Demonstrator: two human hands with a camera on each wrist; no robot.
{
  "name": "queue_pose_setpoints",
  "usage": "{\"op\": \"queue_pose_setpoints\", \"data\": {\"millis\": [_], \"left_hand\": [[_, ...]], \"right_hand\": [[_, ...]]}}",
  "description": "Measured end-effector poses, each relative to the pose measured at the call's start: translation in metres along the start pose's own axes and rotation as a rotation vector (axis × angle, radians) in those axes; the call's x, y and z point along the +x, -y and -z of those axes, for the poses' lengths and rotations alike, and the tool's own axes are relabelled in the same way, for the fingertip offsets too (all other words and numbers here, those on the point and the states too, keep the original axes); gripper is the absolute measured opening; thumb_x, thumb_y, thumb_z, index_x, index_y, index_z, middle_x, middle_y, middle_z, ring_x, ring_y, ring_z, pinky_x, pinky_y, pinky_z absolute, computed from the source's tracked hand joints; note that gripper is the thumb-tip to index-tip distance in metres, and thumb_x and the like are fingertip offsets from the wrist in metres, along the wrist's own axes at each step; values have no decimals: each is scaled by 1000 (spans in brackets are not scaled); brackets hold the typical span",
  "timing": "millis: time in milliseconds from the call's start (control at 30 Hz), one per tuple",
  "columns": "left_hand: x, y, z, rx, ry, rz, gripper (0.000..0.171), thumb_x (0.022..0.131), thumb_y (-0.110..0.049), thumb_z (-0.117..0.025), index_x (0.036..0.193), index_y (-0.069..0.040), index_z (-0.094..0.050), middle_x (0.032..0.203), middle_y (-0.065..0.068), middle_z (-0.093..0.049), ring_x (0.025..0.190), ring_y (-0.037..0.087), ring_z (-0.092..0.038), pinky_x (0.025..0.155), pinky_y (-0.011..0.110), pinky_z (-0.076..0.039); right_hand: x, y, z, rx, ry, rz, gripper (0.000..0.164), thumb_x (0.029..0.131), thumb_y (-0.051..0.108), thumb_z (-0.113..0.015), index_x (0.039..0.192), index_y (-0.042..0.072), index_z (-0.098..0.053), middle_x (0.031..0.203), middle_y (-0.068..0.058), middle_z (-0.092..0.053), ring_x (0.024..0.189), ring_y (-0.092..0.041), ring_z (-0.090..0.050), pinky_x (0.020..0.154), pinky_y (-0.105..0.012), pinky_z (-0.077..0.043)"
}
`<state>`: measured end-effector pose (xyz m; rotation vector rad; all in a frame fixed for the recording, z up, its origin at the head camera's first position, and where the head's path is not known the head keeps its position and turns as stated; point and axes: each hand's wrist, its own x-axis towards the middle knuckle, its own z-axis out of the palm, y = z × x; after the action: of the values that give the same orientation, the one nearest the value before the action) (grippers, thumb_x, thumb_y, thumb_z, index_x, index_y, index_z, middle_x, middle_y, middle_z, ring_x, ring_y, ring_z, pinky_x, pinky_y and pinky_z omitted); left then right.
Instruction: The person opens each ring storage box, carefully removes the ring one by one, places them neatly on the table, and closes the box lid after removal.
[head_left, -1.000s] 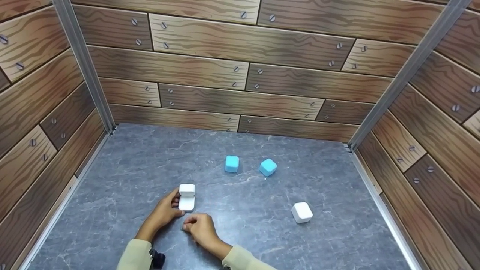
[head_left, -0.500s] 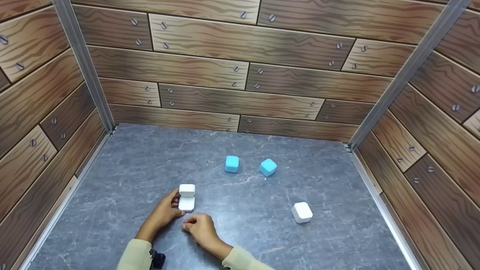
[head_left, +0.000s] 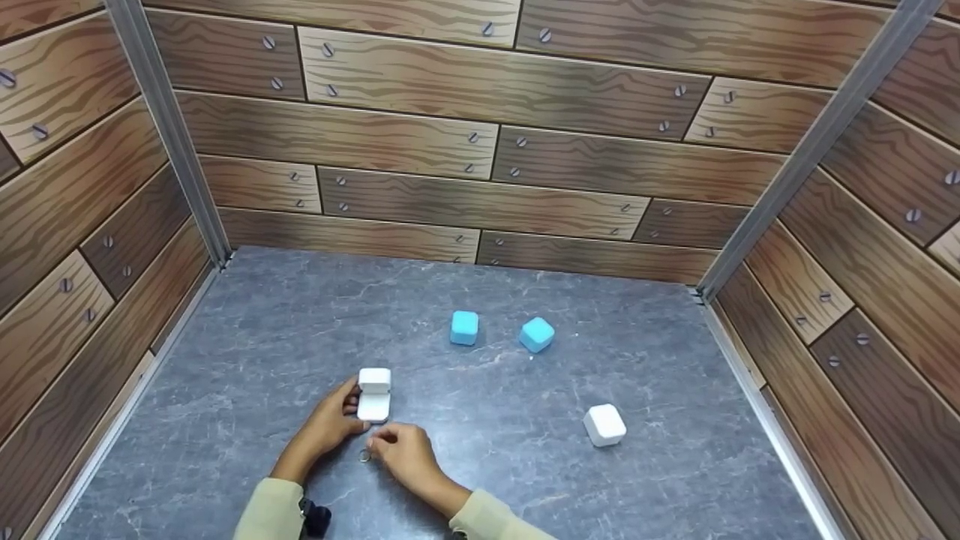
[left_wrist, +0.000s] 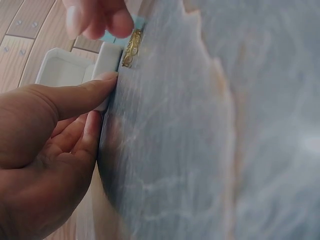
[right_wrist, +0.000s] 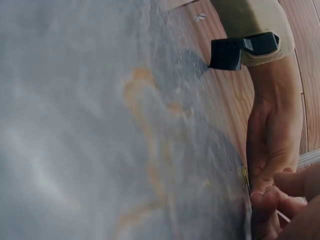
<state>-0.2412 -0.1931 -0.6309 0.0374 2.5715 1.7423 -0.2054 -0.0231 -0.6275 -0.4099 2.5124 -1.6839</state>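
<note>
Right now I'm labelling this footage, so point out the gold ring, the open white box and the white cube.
Gold ring (left_wrist: 132, 48): left wrist view, on its patterned band.
Open white box (head_left: 373, 405): head view, on its lower half.
White cube (head_left: 605, 421): head view, on its top face.

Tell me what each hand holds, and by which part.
The left hand holds the open white box by its base, thumb at the front. The right hand appears to hold nothing; the ring lies on the table.
</note>
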Motion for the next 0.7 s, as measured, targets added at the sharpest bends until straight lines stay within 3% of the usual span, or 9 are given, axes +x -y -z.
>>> {"op": "queue_pose_setpoints", "data": {"millis": [333,700], "left_hand": [[0,1,1,44,-3,-13,88,70,18,-79,148,12,-39,126,25,-60,112,35,-62,99,44,-54],[0,0,1,-11,20,9,89,70,20,-75,150,10,-37,122,24,-62,111,34,-63,98,44,-54]], "right_hand": [[6,7,5,-87,-57,75,16,90,29,-75,87,13,-77,81,6,-73,65,2,-56,55,-16,-47],[25,14,19,-52,-155,2,19,92,32,-72,94,14,-77,84,8,-69,62,-1,-50,55,-20,-44]]}}
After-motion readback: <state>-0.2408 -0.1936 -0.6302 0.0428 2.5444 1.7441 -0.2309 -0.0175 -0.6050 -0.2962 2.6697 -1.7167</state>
